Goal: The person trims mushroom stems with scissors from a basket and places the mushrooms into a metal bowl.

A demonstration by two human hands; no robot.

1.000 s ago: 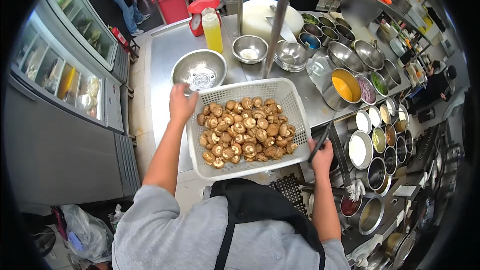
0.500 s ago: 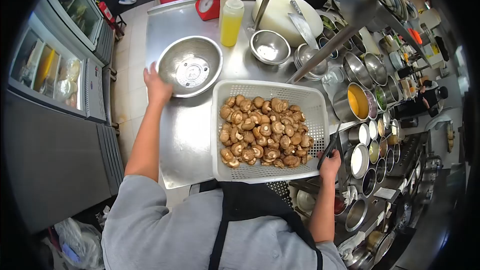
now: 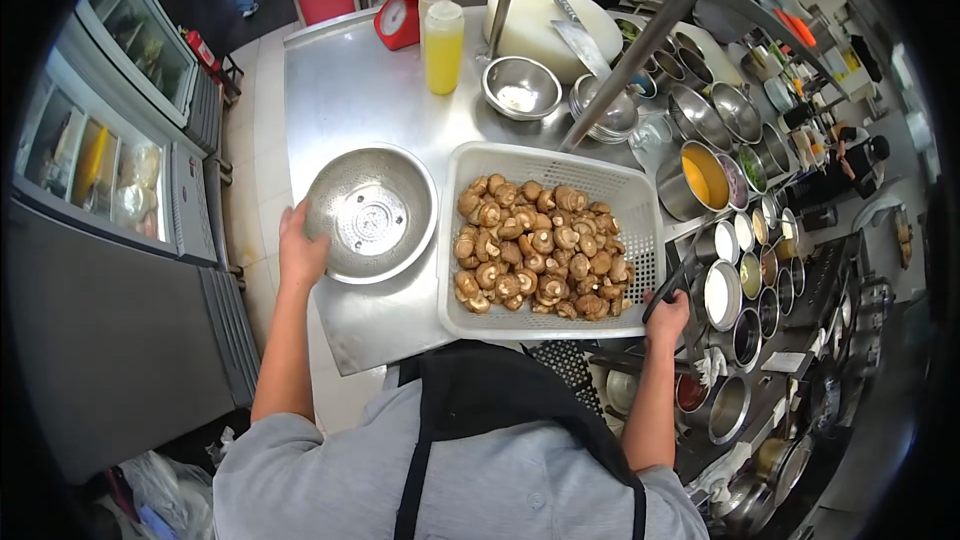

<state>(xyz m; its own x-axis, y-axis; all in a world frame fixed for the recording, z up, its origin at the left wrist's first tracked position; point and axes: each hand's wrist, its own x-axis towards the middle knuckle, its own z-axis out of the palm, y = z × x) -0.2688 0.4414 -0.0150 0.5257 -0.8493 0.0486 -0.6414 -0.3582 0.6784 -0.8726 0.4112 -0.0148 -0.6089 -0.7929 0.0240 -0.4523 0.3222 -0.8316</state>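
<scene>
A steel colander bowl [image 3: 368, 185] with small holes in its bottom stands on the left of the metal table. My left hand [image 3: 302, 248] grips its left rim, with the thumb on the near side. To the right, a white plastic basket [image 3: 545, 152] holds a heap of brown mushrooms [image 3: 545, 250], some with their pale stems showing. My right hand [image 3: 667, 318] is at the basket's near right corner, closed around black-handled scissors [image 3: 668, 290]. The scissors point up and away along the basket's right side.
Behind the basket stand a small steel bowl [image 3: 521, 88], stacked bowls [image 3: 605, 120], a yellow squeeze bottle [image 3: 443, 50] and a red scale [image 3: 400, 20]. A cleaver [image 3: 582, 45] lies on a round white board [image 3: 510, 20]. A slanting metal post [image 3: 640, 50] rises beside it. Pots of ingredients line the right.
The colander bowl has come nearer to me, with my left hand now gripping its rim. My right hand still holds the scissors near the basket. The view has shifted slightly.
</scene>
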